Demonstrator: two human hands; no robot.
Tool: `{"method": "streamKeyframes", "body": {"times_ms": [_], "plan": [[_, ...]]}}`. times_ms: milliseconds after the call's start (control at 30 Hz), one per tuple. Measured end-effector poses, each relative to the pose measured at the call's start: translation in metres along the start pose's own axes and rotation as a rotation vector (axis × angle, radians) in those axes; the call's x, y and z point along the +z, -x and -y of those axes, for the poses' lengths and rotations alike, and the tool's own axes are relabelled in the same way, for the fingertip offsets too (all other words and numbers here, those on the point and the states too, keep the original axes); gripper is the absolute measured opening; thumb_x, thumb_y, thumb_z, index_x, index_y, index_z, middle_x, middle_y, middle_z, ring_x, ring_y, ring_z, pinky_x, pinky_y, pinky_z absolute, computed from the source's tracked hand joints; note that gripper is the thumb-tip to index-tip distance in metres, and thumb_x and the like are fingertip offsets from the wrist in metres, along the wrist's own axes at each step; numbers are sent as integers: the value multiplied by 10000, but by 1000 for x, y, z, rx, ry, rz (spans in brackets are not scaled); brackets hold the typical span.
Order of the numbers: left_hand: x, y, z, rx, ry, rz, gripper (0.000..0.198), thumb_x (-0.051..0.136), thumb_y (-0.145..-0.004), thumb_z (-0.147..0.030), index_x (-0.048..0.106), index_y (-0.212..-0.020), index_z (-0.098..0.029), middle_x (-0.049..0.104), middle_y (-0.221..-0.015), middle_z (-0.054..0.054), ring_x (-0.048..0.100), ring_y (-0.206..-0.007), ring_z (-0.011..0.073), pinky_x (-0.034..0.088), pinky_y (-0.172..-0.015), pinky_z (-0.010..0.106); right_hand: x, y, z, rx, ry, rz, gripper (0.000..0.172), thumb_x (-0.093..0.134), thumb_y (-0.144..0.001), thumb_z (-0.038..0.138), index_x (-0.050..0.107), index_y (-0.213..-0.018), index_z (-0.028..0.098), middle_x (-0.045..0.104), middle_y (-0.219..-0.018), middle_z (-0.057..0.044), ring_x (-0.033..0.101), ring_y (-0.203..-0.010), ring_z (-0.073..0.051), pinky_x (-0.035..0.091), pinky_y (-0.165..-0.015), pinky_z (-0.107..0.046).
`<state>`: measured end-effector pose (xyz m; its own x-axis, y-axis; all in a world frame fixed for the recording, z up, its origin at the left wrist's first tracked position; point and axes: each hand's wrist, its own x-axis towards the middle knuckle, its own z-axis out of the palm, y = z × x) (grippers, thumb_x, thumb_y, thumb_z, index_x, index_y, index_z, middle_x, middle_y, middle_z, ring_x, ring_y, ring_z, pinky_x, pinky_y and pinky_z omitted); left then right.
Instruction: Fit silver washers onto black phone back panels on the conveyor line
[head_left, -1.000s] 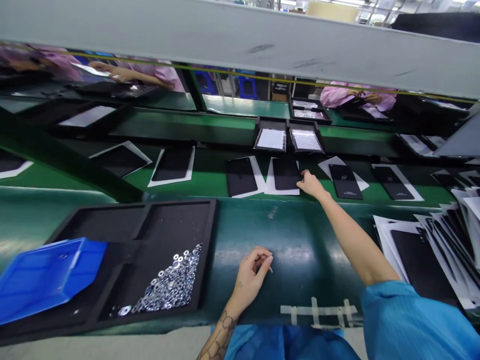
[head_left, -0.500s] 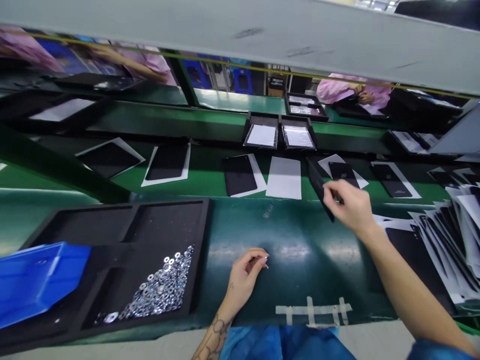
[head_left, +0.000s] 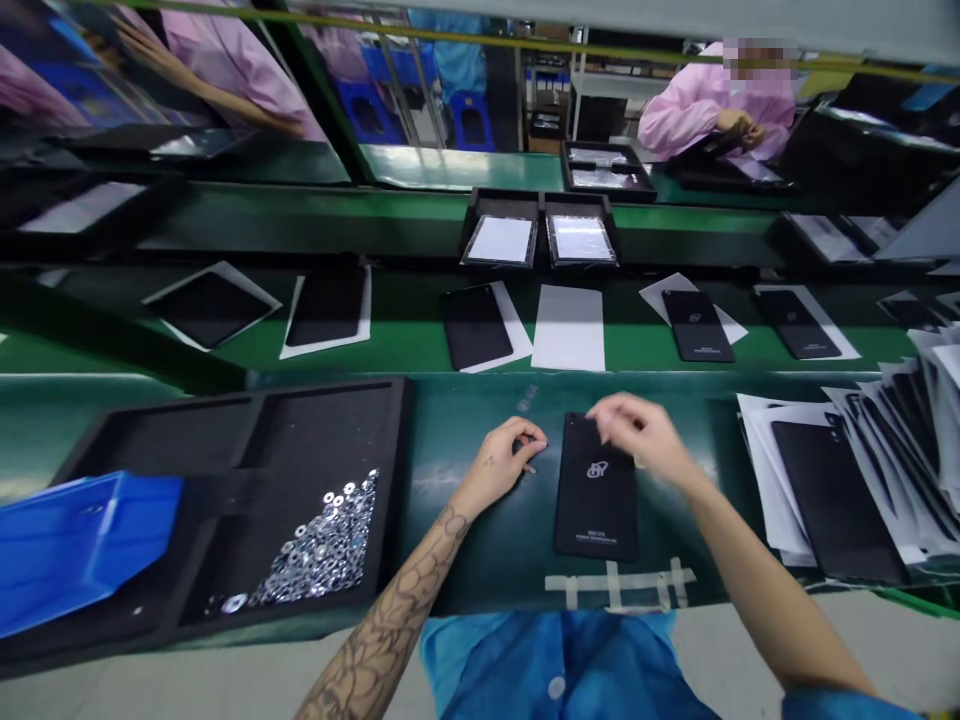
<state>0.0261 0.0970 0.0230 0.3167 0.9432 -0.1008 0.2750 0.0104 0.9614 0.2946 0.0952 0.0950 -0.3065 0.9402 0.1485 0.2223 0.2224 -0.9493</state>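
A black back cover (head_left: 596, 500) with a pale logo and a cut-out near its top left corner lies flat on the green bench, its short side towards me. Over its upper right corner hovers my right hand (head_left: 637, 432), its fingers curled and smeared by motion. My left hand (head_left: 504, 462) is closed in a pinch left of the cover; what sits at its fingertips is too small to make out. Left of that hand, shiny metal rings (head_left: 319, 545) are heaped in one compartment of a black tray (head_left: 397, 440).
A blue scoop-shaped bin (head_left: 90, 550) rests on the tray's left side. Black covers and white sheets (head_left: 885, 470) are stacked at the right. Beyond, covers on white sheets (head_left: 480, 325) line a green belt. Tape strips (head_left: 619, 585) mark the bench's front edge. Across the belt sits a person in pink (head_left: 690, 105).
The back cover, held tilted in my right hand before, now lies flat on the bench and that hand has moved left and nearer. My left hand has shifted forward, still pinched.
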Motion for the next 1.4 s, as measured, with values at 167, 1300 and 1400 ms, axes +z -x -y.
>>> {"method": "streamKeyframes", "body": {"times_ms": [167, 1300, 1400], "plan": [[12, -51, -16, 89, -353, 79, 125, 710, -971, -291, 802, -987, -206, 703, -1065, 83, 647, -964, 230, 609, -806, 335, -66, -30, -63, 69, -835, -529, 159, 747, -970, 387, 640, -986, 270, 386, -656, 99, 245, -440, -67, 227, -341, -147], [42, -181, -71, 51, -801, 765, 293, 863, -753, -79, 608, -680, -203, 592, -603, -28, 562, -728, 195, 327, -743, 307, -69, -28, -93, 153, -769, -569, 210, 650, -1005, 514, 627, -1121, 340, 565, -744, 53, 573, -627, -141, 525, -561, -241], [34, -185, -68, 17, -806, 717, 389, 976, -638, -125, 596, -674, -197, 584, -647, -32, 562, -765, 200, 329, -748, 300, -66, -27, -56, 108, -825, -418, 347, 675, -998, 644, 601, -973, 306, 248, -571, 99, 252, -412, -106, 304, -388, -204]]}}
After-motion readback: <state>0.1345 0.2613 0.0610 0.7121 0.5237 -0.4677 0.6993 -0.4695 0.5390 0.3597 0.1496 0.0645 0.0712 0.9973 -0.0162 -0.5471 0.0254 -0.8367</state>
